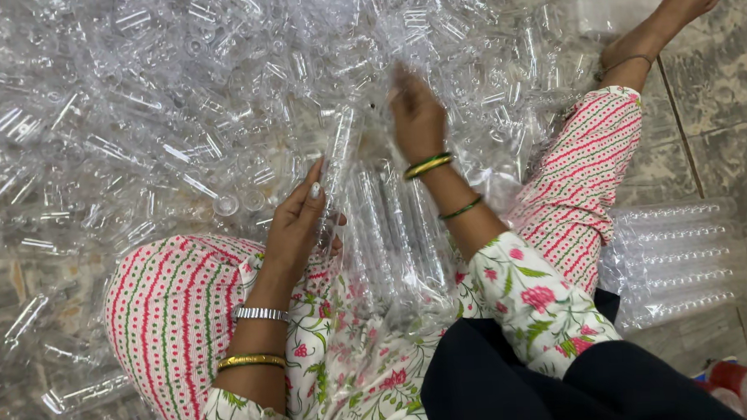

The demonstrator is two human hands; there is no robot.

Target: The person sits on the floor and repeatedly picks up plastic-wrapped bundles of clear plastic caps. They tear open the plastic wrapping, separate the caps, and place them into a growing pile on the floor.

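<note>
Head view, looking straight down at a person sitting on the floor [721, 94] with a huge heap of clear plastic tubes [175, 93] spread out ahead. The left hand [294, 226] is clasped around one long clear tube [338, 157], fingers curled about its lower part and the thumb up along the side, so that grip is closed on the tube and holds it nearly upright, tilted a little to the right. The tube rises from just above the lap toward the heap.

The right hand [416, 116] is out over the heap, blurred, fingers bent down among the loose pieces; whether that grip has closed on anything, I cannot tell.

Between the forearms, a batch of tubes [391, 234] lies side by side on the lap, lengthwise away from the body. To the right, by the bent knee, a packed bundle of tubes [678, 255] rests on the floor, and a red tape roll [746, 387] sits at the bottom right corner.

How do these handle? By the look of them, very light, thin-walled, stiff but likely to crack or dent if squeezed, and smooth enough to slip. I would judge the middle to lower shaft the best place to hold, with a light wrap of the fingers, much as the left hand has it now.
</note>
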